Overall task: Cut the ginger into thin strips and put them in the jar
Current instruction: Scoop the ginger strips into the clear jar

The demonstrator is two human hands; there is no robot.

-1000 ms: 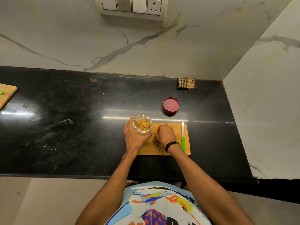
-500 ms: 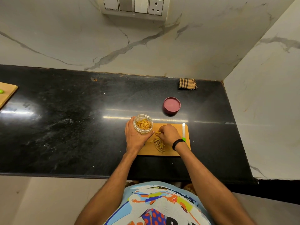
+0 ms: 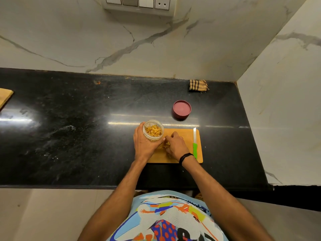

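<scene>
Shifted left, right hand (image 3: pixel 176 147) pinches ginger strips (image 3: pixel 166 145); left hand (image 3: pixel 143 145) grips jar (image 3: pixel 153 130); knife (image 3: pixel 194 143) alongside.

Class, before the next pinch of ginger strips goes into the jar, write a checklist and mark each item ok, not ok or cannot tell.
1. Jar mouth open, lid set aside on the counter: ok.
2. Left hand holds the jar: ok.
3. Right hand has a grip on the ginger strips: cannot tell.
4. Knife lies on the cutting board, out of both hands: ok.
5. Room left in the jar: cannot tell.
</scene>
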